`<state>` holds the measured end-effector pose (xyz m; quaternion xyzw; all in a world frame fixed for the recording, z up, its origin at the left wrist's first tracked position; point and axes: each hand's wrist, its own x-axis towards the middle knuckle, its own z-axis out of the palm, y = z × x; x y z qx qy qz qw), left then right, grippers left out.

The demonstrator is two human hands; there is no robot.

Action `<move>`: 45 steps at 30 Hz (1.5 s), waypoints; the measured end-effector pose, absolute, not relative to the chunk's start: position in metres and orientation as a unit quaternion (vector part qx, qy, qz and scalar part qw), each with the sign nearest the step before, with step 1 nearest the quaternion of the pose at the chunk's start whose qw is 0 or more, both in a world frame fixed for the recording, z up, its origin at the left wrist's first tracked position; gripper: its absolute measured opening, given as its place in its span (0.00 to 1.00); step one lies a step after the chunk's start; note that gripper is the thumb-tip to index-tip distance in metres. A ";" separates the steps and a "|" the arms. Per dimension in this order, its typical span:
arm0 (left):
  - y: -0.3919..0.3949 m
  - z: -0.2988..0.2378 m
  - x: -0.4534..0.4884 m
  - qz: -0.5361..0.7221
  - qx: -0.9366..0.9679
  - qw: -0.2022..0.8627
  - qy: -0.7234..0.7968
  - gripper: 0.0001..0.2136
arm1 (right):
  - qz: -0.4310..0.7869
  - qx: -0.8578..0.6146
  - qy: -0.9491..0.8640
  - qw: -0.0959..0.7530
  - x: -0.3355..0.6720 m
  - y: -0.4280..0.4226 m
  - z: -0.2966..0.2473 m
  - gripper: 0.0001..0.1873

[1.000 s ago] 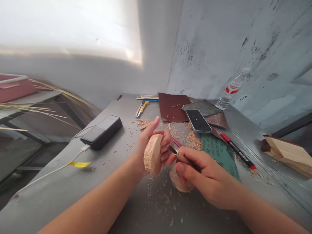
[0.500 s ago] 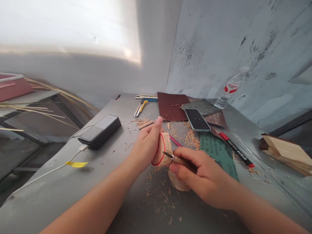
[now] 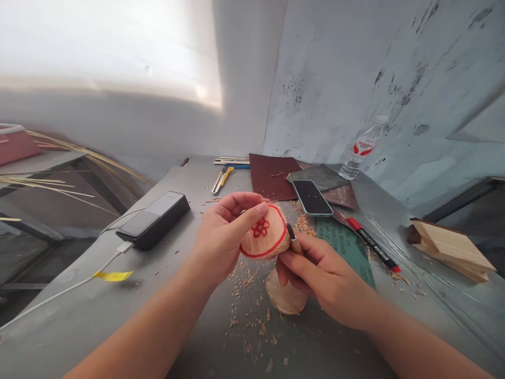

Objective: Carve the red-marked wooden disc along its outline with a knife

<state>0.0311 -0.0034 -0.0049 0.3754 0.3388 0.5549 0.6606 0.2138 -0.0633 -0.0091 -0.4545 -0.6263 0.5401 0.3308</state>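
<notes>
Wooden disc — outlined in red — held in left hand.

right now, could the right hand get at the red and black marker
Probably yes: the marker lies uncovered, to the right of the right hand, with nothing seen standing between them. But that hand holds the carving tool, so it would likely need to set it down first.

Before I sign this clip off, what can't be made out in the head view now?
Head view throughout:
Held wood: far face, turned away; part of near face, under the left hand.
Tool: most of the handle, inside the right hand.
Pink box: left part, cut off by the picture edge.
Bottle: fine label print, too small.
</notes>
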 end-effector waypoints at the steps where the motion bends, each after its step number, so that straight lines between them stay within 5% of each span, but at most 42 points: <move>1: -0.003 -0.004 0.031 0.562 0.369 0.663 0.331 0.17 | 0.555 -0.446 -0.621 0.327 0.214 -0.064 -0.009 0.20; 17: -0.013 -0.001 0.032 0.528 0.243 0.777 0.243 0.14 | 0.645 -0.394 -0.549 0.356 0.204 -0.062 -0.003 0.21; 26: -0.017 0.003 0.030 0.506 0.232 0.803 0.210 0.24 | 0.659 -0.371 -0.530 0.383 0.206 -0.063 -0.007 0.20; 37: -0.025 -0.010 0.038 0.480 0.432 0.733 0.213 0.35 | 0.746 -0.328 -0.367 0.449 0.211 -0.057 0.002 0.21; 45: -0.008 -0.009 0.032 0.536 0.316 0.761 0.182 0.19 | 0.719 -0.331 -0.446 0.418 0.209 -0.061 0.000 0.21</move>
